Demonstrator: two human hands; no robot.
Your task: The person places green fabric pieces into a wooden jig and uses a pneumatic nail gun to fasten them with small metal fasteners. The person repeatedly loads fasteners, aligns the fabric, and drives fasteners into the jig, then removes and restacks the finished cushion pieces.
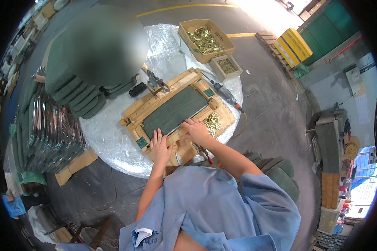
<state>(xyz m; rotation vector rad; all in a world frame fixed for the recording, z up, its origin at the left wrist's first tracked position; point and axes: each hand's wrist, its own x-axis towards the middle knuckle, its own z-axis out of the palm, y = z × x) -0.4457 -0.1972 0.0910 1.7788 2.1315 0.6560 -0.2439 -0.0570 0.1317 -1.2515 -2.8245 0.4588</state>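
A dark green rectangular panel [175, 110] lies in a wooden frame jig [161, 99] on the table. My left hand [159, 147] rests on the panel's near left corner, its fingers spread and lying forward. Farther right, my right hand [195, 131] touches the panel's near edge with bent, slightly parted fingertips; nothing shows in them, though the palm side is hidden. Beside the right hand, a pile of small brass-coloured metal pieces [213, 124] sits on the jig's board. A metal toggle clamp [156, 83] is mounted at the jig's far side.
A cardboard box [219, 54] of brass-coloured pieces and a smaller box of screws [226, 67] stand at the table's far right. A corded power screwdriver [226, 95] lies right of the jig. Stacked green cushioned pieces [81, 98] stand left. Red-handled pliers [206, 155] are near my waist.
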